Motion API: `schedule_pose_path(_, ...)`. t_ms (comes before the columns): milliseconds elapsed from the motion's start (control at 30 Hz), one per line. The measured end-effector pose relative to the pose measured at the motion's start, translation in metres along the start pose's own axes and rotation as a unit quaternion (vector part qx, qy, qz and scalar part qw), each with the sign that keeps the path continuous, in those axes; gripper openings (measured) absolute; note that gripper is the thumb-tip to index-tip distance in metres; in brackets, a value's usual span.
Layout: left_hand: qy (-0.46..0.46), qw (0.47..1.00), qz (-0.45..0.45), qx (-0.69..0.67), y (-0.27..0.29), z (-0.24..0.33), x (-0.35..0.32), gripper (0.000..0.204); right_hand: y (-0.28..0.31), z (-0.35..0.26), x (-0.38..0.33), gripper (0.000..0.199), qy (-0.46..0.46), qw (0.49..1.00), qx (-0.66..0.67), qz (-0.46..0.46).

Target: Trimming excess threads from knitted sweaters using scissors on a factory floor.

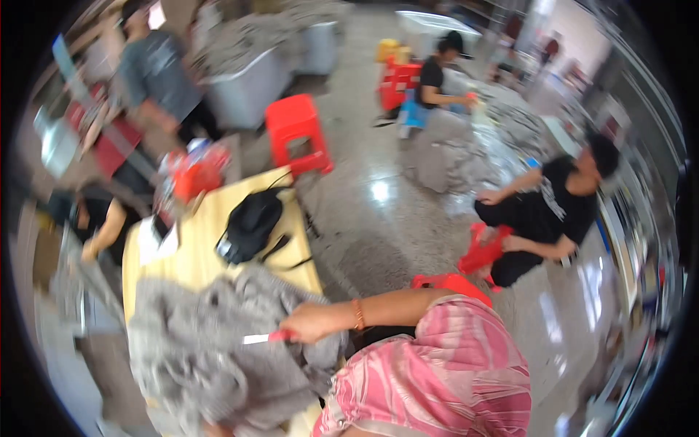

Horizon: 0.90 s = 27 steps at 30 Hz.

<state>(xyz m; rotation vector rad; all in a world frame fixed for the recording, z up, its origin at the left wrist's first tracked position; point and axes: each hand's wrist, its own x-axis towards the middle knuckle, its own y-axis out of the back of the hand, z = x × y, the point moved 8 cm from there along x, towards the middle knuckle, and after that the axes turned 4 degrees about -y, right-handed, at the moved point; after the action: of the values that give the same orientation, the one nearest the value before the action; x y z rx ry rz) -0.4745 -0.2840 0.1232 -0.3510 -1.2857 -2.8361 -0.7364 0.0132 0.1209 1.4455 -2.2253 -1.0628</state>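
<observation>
My right hand is closed around a small red-handled blade, whose pale flat end points left over the fabric. Whether it is a knife or another cutting tool is too blurred to tell. Beneath it, a heap of grey knitted fabric lies bunched over the near part of a pale yellow wooden table. Of my left hand, only a sliver of skin shows at the lower edge, against the fabric; its fingers are hidden.
On the table's far part sit a black bag with straps and a white paper. Beyond stand a red stool and white bins of grey fabric. One person sits to the right; others work at left and farther back.
</observation>
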Motion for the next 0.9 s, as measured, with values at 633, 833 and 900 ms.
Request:
schedule_pose_path(633, 0.151, 0.447, 0.702, -0.534, -0.052, 0.101, -0.087, 0.036, 0.012, -0.009, 0.017, 0.033, -0.025, 0.996, -0.063, -0.053)
schedule_pose_path(833, 0.492, 0.422, 0.463, -0.605, -0.187, 0.111, -0.119, 0.033, 0.002, -0.017, 0.034, 0.034, 0.009, 0.995, -0.067, -0.068)
schedule_pose_path(900, 0.634, 0.652, 0.296, -0.294, -0.151, 0.100, -0.122, 0.031, -0.003, -0.020, 0.037, 0.034, 0.012, 0.995, -0.071, -0.069)
